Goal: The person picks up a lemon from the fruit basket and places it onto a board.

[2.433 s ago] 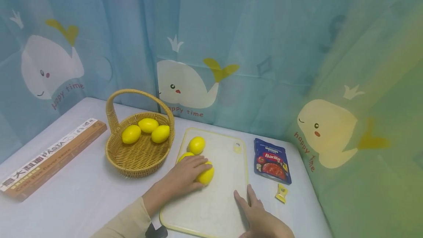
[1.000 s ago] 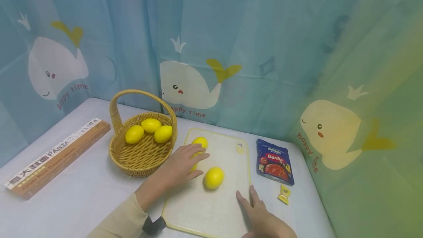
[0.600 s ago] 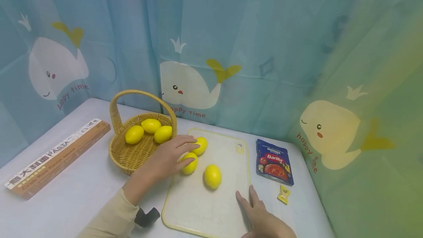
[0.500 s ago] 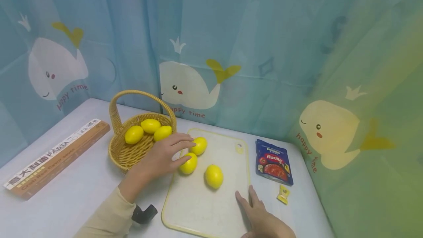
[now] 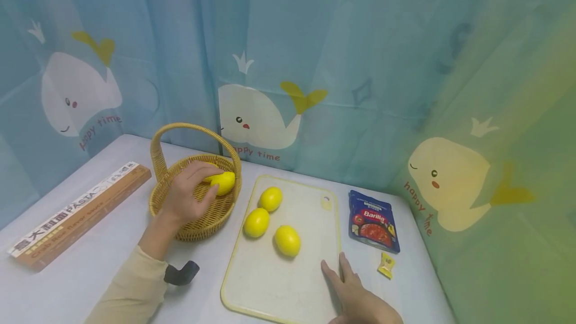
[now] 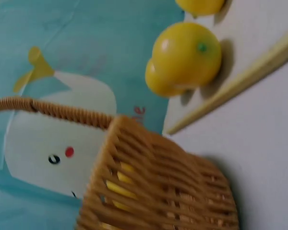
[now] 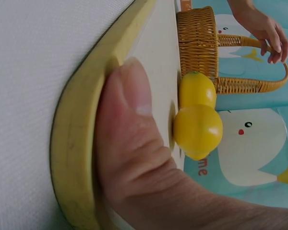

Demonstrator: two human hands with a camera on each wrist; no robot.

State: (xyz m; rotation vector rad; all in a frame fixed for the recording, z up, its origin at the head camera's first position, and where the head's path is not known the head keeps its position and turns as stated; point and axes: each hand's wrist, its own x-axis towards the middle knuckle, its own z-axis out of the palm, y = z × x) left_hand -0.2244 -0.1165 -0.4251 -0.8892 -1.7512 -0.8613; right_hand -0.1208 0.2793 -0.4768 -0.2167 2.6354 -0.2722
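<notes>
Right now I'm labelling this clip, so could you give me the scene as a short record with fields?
Left hand: above the basket, holding nothing
Right hand: resting on the cutting board, at its right edge
On the board: three lemons
In the basket: yellow lemons, partly hidden
Right of the board: Barilla pouch, small yellow packet
Left of the basket: pasta box

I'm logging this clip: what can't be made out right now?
- Number of lemons in the basket: head view, the left hand partly covers them; left wrist view, the wicker wall blocks them.
- Forearm behind the right hand: head view, cut off by the bottom edge.
- Lettering on the small yellow packet: head view, too small.
- Fine print on the Barilla pouch: head view, too small.
</notes>
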